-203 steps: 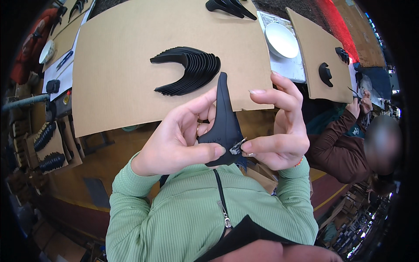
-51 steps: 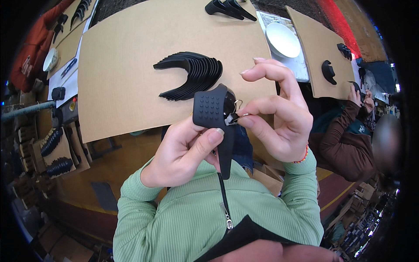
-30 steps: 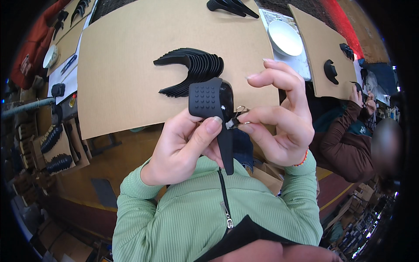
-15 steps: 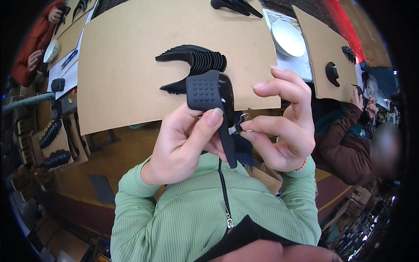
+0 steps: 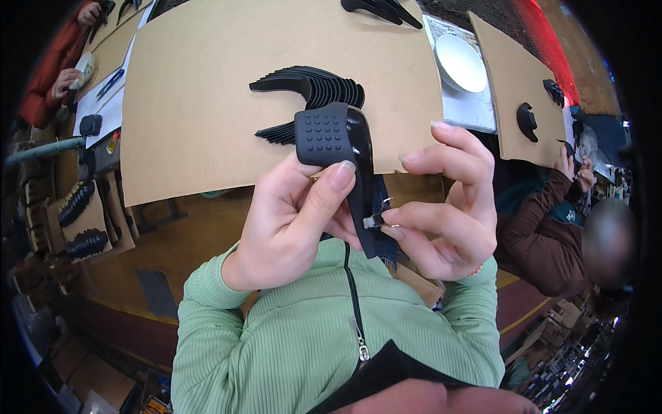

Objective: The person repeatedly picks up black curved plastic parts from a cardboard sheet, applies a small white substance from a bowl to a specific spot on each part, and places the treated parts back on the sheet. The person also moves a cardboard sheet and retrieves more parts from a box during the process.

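My left hand (image 5: pixel 293 221) grips a black curved plastic part (image 5: pixel 323 131) with a studded flat face and a glossy side, its narrow end pointing down. Between the thumb and forefinger of my right hand (image 5: pixel 448 207) is a small black clip (image 5: pixel 378 219) with thin metal wire handles. A whitish pad (image 5: pixel 369 223) sticks out of the clip and meets the part's right edge near its lower end. The other right fingers are raised and curled apart. Just beyond the part, a nested row of similar black curved pieces (image 5: pixel 324 84) lies on the cardboard.
A cardboard sheet (image 5: pixel 186 117) covers the table ahead. More black pieces (image 5: pixel 383 10) lie at its far edge, and a white bowl (image 5: pixel 460 63) stands to the right. Co-workers sit at the right (image 5: pixel 545 228) and far left (image 5: pixel 52 69). Boxed black parts (image 5: pixel 76 207) are at lower left.
My right hand has slid the clip and its pad down along the part's edge toward the narrow end. At far left, the co-worker's hand has come to a bowl's rim.
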A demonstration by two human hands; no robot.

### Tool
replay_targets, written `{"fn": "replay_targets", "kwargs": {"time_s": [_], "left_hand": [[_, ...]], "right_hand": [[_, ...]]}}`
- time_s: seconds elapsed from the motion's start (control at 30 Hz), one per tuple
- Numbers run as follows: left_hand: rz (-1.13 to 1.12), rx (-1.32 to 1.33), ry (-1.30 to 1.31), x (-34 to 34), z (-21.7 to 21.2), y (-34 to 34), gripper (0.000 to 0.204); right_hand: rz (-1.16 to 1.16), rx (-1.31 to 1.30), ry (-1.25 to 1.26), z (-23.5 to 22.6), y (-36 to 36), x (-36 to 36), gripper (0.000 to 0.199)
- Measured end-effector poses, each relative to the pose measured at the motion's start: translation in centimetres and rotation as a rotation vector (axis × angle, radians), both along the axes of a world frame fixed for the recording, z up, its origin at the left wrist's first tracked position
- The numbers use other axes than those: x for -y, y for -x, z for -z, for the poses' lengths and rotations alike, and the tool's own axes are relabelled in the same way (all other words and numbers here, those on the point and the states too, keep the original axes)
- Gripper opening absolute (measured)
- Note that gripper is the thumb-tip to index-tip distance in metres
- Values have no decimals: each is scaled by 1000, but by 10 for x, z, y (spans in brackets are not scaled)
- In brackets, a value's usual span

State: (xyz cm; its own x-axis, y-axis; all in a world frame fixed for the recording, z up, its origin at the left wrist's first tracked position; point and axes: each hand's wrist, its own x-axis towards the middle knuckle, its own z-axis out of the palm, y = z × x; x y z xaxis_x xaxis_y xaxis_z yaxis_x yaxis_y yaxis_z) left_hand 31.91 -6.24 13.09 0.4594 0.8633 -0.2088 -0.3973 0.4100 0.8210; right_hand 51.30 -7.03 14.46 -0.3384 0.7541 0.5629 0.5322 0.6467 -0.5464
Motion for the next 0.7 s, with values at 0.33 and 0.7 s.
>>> {"fn": "replay_targets", "kwargs": {"time_s": [0.33,0.7], "left_hand": [[-25,-13,4,-2,0,-2,23],[-70,-63,18,-5,-1,-2,24]], "right_hand": [[-48,-4,-40,3,0,3,19],[-73,31,-59,2,-1,11,12]]}}
